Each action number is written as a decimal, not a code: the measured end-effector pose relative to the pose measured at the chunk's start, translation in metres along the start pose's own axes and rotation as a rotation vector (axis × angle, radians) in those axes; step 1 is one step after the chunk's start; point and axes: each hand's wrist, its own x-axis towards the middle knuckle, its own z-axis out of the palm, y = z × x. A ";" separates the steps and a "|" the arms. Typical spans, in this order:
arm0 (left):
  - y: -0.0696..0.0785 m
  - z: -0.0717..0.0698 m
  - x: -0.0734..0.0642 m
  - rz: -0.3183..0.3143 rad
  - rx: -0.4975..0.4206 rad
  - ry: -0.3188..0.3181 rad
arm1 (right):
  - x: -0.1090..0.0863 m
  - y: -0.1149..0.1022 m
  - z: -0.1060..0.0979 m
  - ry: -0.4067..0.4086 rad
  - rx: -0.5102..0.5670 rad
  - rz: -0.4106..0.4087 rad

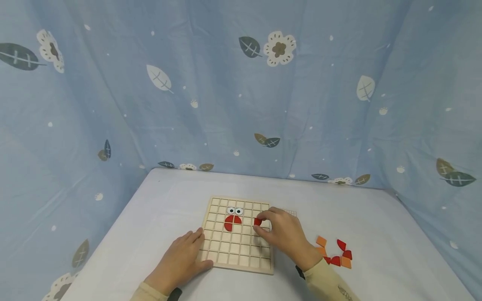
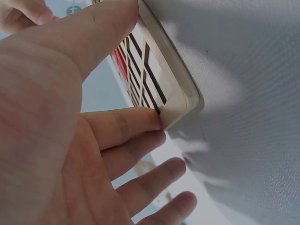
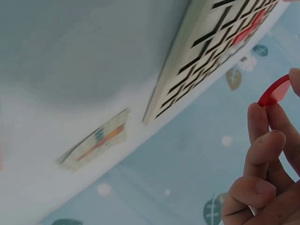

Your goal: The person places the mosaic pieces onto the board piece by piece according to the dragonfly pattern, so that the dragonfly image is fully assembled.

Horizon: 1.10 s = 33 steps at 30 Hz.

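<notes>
A light wooden grid board (image 1: 234, 247) lies on the table. On it are two white eye tiles (image 1: 231, 210) side by side, with two red quarter-round tiles (image 1: 228, 226) just below. My left hand (image 1: 180, 258) rests at the board's near left corner; in the left wrist view its thumb and index finger (image 2: 129, 124) touch the edges, the other fingers spread loosely. Between thumb and fingertips, my right hand (image 1: 285, 233) pinches another red quarter-round tile (image 3: 277, 92) over the board's right side. The head view cannot tell whether that tile touches the board.
Right of the board lie several loose red tiles (image 1: 341, 244) and orange tiles (image 1: 346, 262), partly behind the right forearm. A small printed card (image 3: 98, 143) sits by the board's far right edge. A blue patterned curtain (image 1: 226, 104) hangs behind the white table (image 1: 169, 200).
</notes>
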 end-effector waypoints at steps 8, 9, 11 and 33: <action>-0.002 0.001 -0.001 -0.001 0.010 0.002 | 0.016 -0.017 0.017 -0.089 -0.009 -0.041; -0.002 0.001 -0.001 0.000 0.008 0.002 | 0.018 -0.018 0.019 -0.099 -0.006 -0.044; -0.002 0.001 -0.001 0.003 0.008 0.003 | 0.021 -0.021 0.022 -0.117 0.004 -0.048; -0.001 -0.001 -0.001 0.011 0.006 0.002 | 0.037 -0.028 0.052 -0.198 -0.057 -0.069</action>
